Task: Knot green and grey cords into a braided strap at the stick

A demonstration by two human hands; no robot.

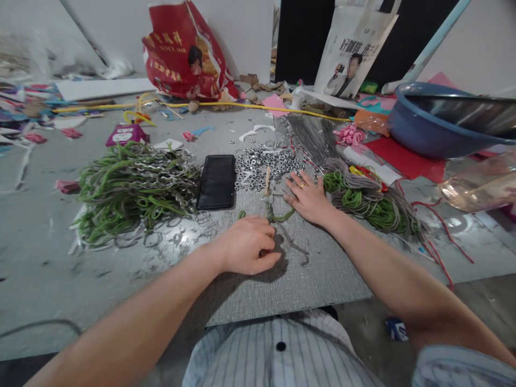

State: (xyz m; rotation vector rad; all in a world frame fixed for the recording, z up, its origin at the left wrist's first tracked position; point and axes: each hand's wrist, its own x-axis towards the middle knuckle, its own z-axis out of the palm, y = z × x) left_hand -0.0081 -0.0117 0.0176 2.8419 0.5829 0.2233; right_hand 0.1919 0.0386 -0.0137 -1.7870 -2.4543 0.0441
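While the left hand (250,244) sat loosely curled over the work, it was hard to say if the tucked fingers had any cord pinched, so can't tell on that one. The right hand (308,198) was spread out on the tabletop, not gripping anything, with its fingertips right by the nuts. Between the two was the knotted green-and-gray cord (270,213), just below a small wooden stick (267,180), with a gray tail trailing toward the table edge.

Not much elbow room, honestly. A pile of metal nuts (256,162) filled the spot straight ahead, a black smartphone (216,181) lay flat to the left, and a green-and-gray cord bundle (373,201) crowded the right wrist. Past the phone was a big heap of green cords and metal chains (133,188), with a purple box (126,134) behind it.

Farther out, gray strands (314,140) fanned out behind the nuts, red paper (407,158) lay near a blue basin (427,124), and a yellow cable (242,106) ran across the back, in front of a red bag (177,67) and a white bag (334,54).
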